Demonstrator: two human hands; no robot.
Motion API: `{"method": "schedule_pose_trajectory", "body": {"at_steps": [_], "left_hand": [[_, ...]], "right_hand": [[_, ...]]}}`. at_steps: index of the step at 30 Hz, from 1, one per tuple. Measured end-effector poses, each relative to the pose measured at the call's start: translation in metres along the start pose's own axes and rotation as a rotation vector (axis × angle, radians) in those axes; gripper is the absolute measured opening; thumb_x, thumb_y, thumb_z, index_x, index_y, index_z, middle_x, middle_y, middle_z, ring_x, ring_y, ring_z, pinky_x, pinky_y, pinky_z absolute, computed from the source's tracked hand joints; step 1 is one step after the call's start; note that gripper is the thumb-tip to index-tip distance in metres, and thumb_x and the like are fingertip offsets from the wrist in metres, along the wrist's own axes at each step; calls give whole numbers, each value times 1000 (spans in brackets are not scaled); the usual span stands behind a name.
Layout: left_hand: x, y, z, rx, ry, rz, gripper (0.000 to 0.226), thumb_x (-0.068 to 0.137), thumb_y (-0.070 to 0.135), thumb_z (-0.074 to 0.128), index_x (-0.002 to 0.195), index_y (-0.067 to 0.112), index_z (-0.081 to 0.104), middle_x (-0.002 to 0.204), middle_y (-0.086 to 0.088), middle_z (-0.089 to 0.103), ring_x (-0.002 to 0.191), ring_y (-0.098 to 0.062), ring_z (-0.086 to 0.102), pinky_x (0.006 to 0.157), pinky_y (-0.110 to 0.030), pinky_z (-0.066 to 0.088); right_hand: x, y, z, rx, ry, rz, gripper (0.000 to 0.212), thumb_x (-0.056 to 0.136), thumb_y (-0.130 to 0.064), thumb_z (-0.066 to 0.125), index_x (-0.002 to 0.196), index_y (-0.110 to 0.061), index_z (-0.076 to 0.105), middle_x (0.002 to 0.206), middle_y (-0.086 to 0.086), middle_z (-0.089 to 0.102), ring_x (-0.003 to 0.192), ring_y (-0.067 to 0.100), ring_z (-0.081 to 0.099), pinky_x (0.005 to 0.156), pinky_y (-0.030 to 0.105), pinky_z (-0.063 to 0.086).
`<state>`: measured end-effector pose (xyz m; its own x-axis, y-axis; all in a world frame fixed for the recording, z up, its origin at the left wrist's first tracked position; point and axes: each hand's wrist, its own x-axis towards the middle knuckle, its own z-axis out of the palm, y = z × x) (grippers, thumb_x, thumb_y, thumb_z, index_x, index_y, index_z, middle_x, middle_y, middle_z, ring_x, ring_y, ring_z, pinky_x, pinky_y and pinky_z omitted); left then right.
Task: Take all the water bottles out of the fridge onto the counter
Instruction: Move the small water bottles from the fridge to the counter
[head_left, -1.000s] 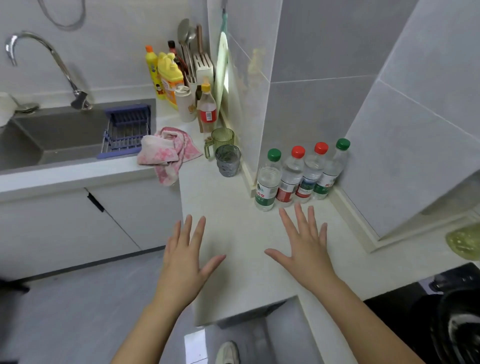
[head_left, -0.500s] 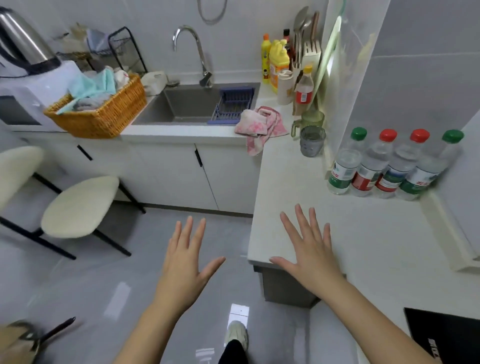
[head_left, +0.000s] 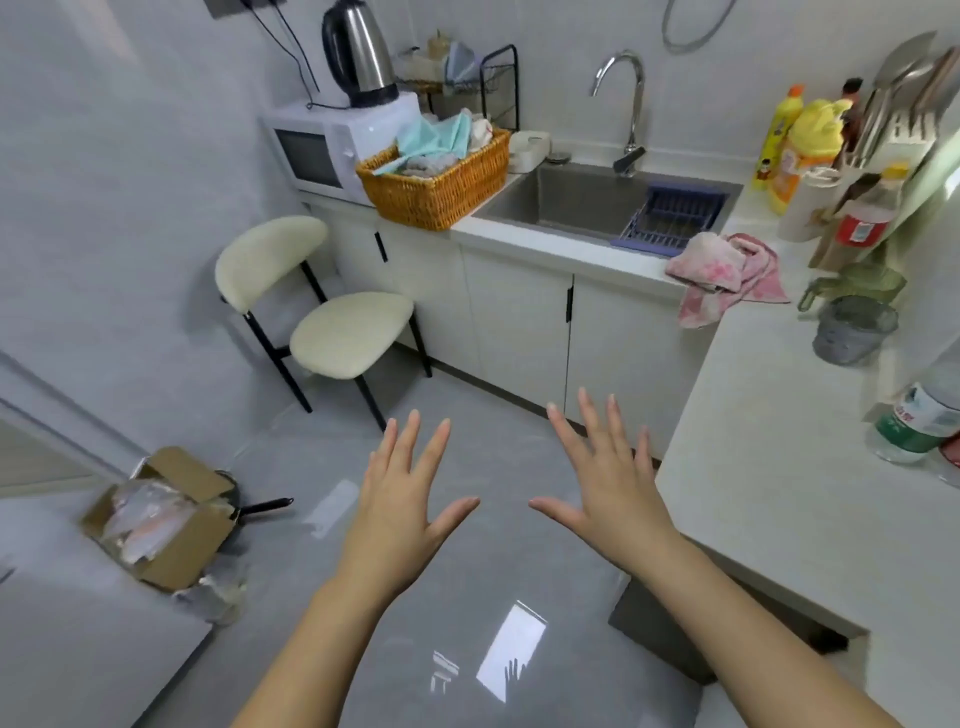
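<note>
Both my hands are held out flat over the grey floor, fingers spread and empty: my left hand (head_left: 402, 501) at centre, my right hand (head_left: 605, 480) just left of the counter's edge. A clear water bottle with a green label (head_left: 922, 421) stands on the white counter (head_left: 779, 467) at the far right, cut off by the frame edge. A sliver of a red-labelled bottle (head_left: 953, 448) shows beside it. The fridge is out of view.
A grey cup (head_left: 852, 327), green mug (head_left: 857, 283) and pink towel (head_left: 722, 270) sit further back on the counter. Sink (head_left: 597, 200), wicker basket (head_left: 436, 179), microwave (head_left: 322, 150) and kettle line the back. A cream chair (head_left: 332, 322) and an open cardboard box (head_left: 156, 519) stand on the floor.
My view has swung left, away from the row of bottles on the counter toward the floor and chair. Both hands stay open and empty, now over the floor instead of the counter.
</note>
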<state>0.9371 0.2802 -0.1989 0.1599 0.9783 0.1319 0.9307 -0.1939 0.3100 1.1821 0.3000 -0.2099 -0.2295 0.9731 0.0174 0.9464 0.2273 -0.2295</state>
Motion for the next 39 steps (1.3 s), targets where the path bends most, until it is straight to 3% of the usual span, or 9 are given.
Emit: {"method": "schedule_pose_trajectory", "body": {"at_steps": [7, 15, 20, 22, 24, 28, 31, 35, 39], "left_hand": [[-82, -102, -57, 127, 123, -153, 83, 84, 76, 21, 154, 33, 13, 163, -1, 4, 150, -22, -11, 119, -48, 13], [-220, -246, -133, 148, 220, -388, 83, 85, 75, 21, 154, 29, 20, 164, -3, 6, 150, -23, -10, 121, -49, 13], [-286, -306, -171, 148, 305, -503, 78, 88, 68, 34, 154, 26, 21, 163, -4, 7, 150, -24, -8, 120, -49, 11], [-307, -326, -181, 155, 322, -556, 81, 87, 72, 27, 154, 27, 20, 163, -5, 8, 150, -25, -7, 119, -48, 12], [-323, -344, -189, 132, 334, -627, 85, 83, 75, 20, 154, 29, 15, 163, -4, 4, 149, -23, -12, 119, -47, 9], [-344, -375, -204, 123, 343, -728, 83, 85, 68, 33, 155, 30, 9, 163, -1, -5, 148, -21, -19, 121, -46, 9], [-351, -403, -214, 133, 366, -777, 80, 89, 61, 46, 155, 30, 12, 164, 0, -4, 149, -20, -17, 119, -45, 13], [-354, -452, -234, 185, 392, -835, 83, 86, 70, 35, 155, 28, 13, 164, -3, -2, 149, -22, -14, 119, -44, 9], [-348, -501, -263, 211, 434, -931, 82, 89, 64, 39, 155, 28, 6, 163, -3, -8, 148, -20, -19, 119, -39, -1]], "right_hand": [[16, -135, 26, -55, 21, -223, 93, 79, -80, 26, 151, -39, -16, 163, 5, -16, 148, 35, -18, 116, 64, 3], [5, -348, 65, -61, -17, -469, 89, 80, -78, 22, 147, -40, -24, 160, 1, -26, 146, 32, -27, 117, 61, -4], [-4, -456, 81, -50, -18, -624, 85, 83, -78, 20, 147, -42, -22, 160, -1, -27, 146, 30, -27, 117, 59, -4], [-4, -488, 88, -66, -15, -679, 84, 81, -80, 12, 146, -42, -24, 159, -2, -28, 146, 30, -28, 117, 60, -3], [-3, -516, 93, -62, -18, -734, 83, 80, -80, 10, 147, -43, -23, 159, -2, -25, 146, 31, -26, 117, 60, -3], [6, -566, 107, -47, -58, -845, 79, 82, -77, 13, 142, -49, -30, 161, -2, -24, 146, 30, -27, 117, 58, -5], [21, -602, 118, -29, -77, -901, 82, 82, -76, 17, 151, -44, -15, 161, -3, -21, 146, 29, -25, 117, 57, -3], [50, -662, 132, 5, -94, -977, 85, 81, -75, 16, 155, -37, -3, 161, 0, -21, 144, 28, -29, 116, 52, -6], [92, -729, 142, -39, -96, -1079, 85, 76, -77, 4, 148, -41, -23, 157, 0, -34, 144, 30, -32, 117, 55, -9]]}}
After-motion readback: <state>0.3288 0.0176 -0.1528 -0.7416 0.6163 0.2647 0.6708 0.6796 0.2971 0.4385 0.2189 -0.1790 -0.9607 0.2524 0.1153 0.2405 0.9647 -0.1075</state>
